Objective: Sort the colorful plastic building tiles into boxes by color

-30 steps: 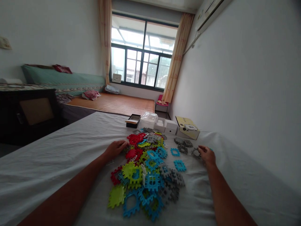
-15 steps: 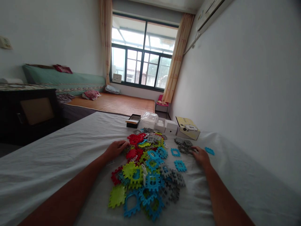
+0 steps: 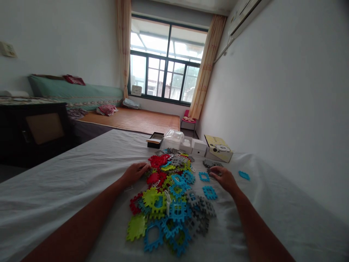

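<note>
A heap of plastic interlocking building tiles lies on the sheet, with red tiles (image 3: 156, 178), lime green tiles (image 3: 137, 226), blue tiles (image 3: 177, 210) and grey tiles (image 3: 206, 206) overlapping. My left hand (image 3: 136, 173) rests at the heap's left edge beside the red tiles, fingers drawn together; what they hold, if anything, is hidden. To the right of the heap, my right hand (image 3: 225, 179) hovers with thumb and fingers slightly apart, close to a blue window-frame tile (image 3: 204, 177). It partly covers some grey tiles (image 3: 208, 164). Another blue tile (image 3: 209, 192) lies just nearer to me.
Behind the heap stand a black open box (image 3: 155, 140), a clear plastic container (image 3: 173, 139), white boxes (image 3: 199, 147) and a yellow carton (image 3: 219, 148). A lone blue tile (image 3: 244, 175) lies far right on the pale sheet (image 3: 81, 171). A white wall (image 3: 286, 102) borders the right side.
My right hand has moved left, from the grey tiles toward the blue window-frame tile, now covering part of the grey ones. My left hand stays in place.
</note>
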{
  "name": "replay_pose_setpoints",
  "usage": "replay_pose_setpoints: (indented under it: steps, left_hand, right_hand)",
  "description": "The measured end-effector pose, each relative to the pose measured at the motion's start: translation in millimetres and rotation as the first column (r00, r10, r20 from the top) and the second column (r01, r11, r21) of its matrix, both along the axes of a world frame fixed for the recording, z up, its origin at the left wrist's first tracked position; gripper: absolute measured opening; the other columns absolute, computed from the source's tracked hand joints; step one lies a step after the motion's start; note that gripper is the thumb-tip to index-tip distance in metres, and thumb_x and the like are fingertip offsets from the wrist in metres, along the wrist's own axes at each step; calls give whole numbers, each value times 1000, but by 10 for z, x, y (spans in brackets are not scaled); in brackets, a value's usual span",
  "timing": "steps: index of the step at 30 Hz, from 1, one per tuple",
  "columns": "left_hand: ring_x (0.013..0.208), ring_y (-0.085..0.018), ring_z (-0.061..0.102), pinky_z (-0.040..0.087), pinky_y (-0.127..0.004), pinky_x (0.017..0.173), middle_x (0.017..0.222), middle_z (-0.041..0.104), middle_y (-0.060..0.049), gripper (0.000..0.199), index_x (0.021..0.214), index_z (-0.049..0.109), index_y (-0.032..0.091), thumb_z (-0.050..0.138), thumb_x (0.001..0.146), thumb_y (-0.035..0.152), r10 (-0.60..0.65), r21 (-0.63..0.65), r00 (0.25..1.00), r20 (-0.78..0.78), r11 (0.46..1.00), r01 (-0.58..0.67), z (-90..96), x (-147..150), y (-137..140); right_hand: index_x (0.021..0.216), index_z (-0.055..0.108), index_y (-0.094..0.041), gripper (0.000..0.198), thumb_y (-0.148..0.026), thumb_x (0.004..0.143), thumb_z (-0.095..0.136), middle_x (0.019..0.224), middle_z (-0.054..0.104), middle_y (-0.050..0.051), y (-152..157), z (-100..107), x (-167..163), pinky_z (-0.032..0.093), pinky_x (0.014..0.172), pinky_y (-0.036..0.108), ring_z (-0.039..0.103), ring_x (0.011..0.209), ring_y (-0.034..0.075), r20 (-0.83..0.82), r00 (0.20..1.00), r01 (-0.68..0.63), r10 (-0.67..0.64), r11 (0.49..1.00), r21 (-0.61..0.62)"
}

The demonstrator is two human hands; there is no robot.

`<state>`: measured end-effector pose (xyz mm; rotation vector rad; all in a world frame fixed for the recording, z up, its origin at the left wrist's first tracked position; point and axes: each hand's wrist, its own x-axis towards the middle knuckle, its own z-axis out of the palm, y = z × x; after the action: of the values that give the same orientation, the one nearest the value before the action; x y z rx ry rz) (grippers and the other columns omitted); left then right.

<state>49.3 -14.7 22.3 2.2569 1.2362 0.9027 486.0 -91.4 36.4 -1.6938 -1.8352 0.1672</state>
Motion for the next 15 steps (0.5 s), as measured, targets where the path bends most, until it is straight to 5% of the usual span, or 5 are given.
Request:
replay_pose_setpoints:
  steps: [1,3,6,11,15]
  left_hand:
    - [78,-19,63,45,-25,72,84,72,-2,44,88,70,20,37,88,49,0,-3,1000,1,1000,0,0,2,-3]
    - [77,-19,63,46,-25,71,84,72,-3,44,88,70,19,38,88,49,2,-8,1000,11,1000,-2,3,8,-12]
    - [79,-20,63,46,-25,73,86,72,-3,45,88,70,19,38,88,50,9,-14,1000,22,1000,-9,8,18,-22]
    - [80,-20,63,46,-26,74,86,72,-3,46,89,69,19,36,88,51,7,-16,1000,-1,1000,-7,4,20,-12]
    - [79,-19,63,46,-25,73,86,72,-2,46,89,70,19,35,89,50,1,-3,1000,1,1000,-1,-19,13,11]
  right_hand:
    - [95,68,-22,29,-42,77,59,92,69,5,-52,97,-99,49,79,36,61,86,22,-72,988,-143,136,985,-97]
    - [97,67,-23,32,-45,74,63,94,68,3,-176,259,-326,50,74,31,62,82,19,-205,900,-430,385,862,-268]
    - [109,62,-25,51,-45,64,73,101,65,2,-331,360,-639,50,70,27,61,81,17,-273,800,-601,535,716,-356]
    - [110,60,-23,59,-45,58,78,79,63,-1,-319,236,-800,45,63,26,56,69,15,-166,846,-531,506,775,-343]
    - [102,65,-19,47,-45,64,74,75,64,0,-248,175,-734,44,63,26,55,68,15,-328,821,-565,467,747,-351]
